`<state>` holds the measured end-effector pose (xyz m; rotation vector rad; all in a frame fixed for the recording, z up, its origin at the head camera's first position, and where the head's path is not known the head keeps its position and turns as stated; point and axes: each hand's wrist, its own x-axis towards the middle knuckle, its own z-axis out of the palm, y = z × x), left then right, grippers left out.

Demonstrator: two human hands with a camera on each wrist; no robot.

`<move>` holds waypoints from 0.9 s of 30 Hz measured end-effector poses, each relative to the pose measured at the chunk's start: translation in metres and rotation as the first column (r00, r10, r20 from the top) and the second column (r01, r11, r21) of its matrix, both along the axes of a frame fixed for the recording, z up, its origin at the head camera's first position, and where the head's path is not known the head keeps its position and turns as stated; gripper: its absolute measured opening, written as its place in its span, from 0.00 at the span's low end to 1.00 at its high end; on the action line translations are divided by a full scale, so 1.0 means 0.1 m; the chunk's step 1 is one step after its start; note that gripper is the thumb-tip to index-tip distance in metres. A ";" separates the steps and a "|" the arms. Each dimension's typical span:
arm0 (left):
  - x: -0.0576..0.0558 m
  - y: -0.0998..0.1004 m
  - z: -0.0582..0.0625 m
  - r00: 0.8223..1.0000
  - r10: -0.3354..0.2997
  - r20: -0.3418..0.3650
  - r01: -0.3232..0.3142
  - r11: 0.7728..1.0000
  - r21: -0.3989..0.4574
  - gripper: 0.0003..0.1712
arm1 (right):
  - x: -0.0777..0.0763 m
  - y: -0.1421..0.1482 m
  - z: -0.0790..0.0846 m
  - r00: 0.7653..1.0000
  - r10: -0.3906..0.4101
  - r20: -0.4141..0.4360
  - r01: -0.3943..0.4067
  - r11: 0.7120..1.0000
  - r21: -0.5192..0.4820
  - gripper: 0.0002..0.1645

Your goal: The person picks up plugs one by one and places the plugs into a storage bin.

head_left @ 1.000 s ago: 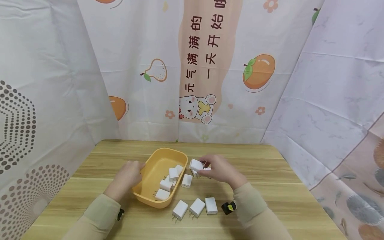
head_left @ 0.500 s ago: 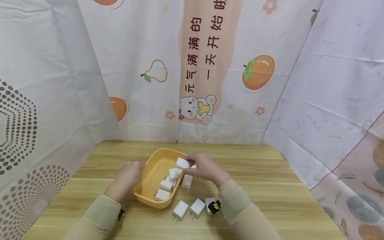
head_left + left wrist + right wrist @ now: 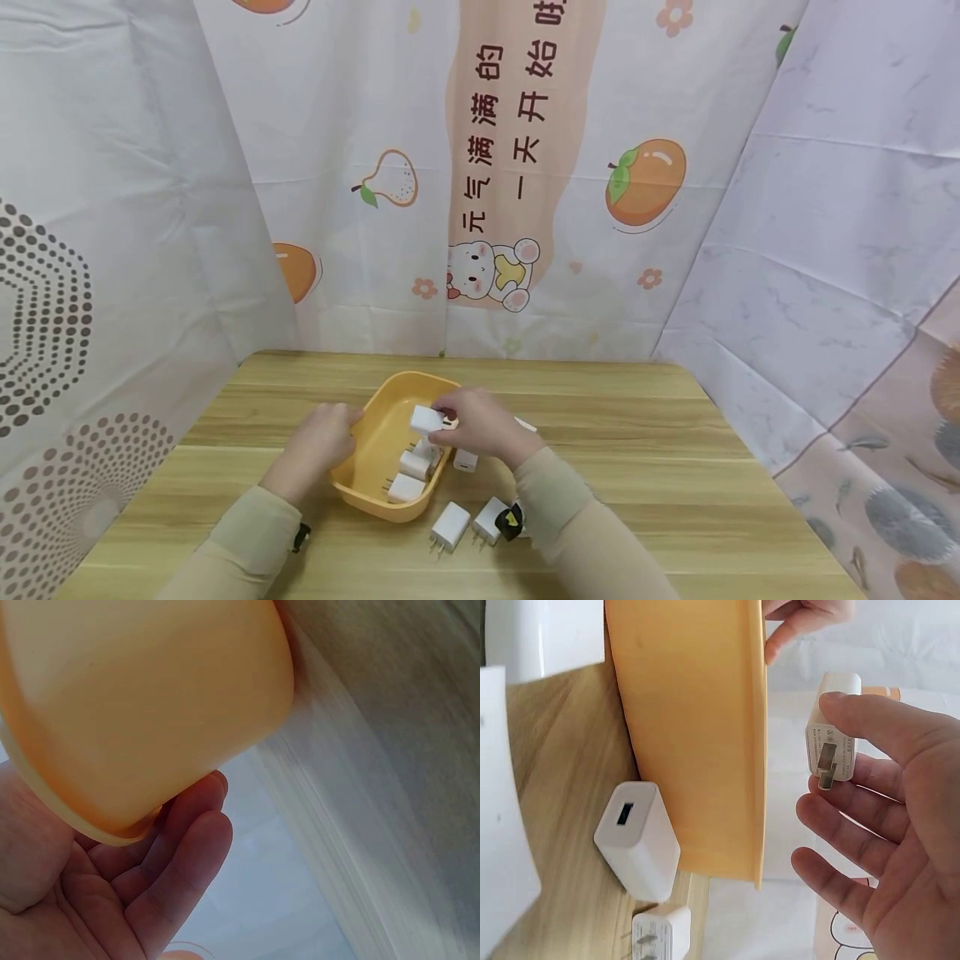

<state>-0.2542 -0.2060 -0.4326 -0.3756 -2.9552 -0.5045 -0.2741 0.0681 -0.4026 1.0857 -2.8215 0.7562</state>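
Observation:
My right hand pinches a white charger plug between thumb and fingers, over the right side of a yellow plastic basin. The right wrist view shows the held charger with its metal prongs toward my palm. On the basin's left side, my left hand holds the rim; in the left wrist view, curled fingers reach under the basin's lip. Several white chargers lie in the basin along its right wall. My right hand partly hides those at the back.
Right of the basin stands a loose charger, and another shows behind my right wrist. Nearer the front lie a charger and a second one, partly behind the black wrist camera. Patterned curtains surround the wooden table.
My right hand has carried the charger leftward from the table, across the basin's right rim, to above its inside. My left hand stays on the rim.

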 end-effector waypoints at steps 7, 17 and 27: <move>0.00 0.01 0.01 0.999 0.028 0.038 -0.029 0.999 0.037 0.27 | 0.00 -0.11 -0.03 1.000 -0.006 -0.016 0.006 0.999 0.037 0.18; 0.00 0.01 0.01 0.999 0.021 0.031 -0.022 0.999 0.040 0.27 | 0.02 -0.16 -0.03 1.000 0.002 0.001 -0.002 0.999 0.034 0.17; 0.00 0.00 0.00 0.999 0.035 0.038 -0.037 0.997 0.064 0.25 | 0.02 -0.22 -0.09 0.999 0.008 -0.046 -0.003 0.994 0.106 0.19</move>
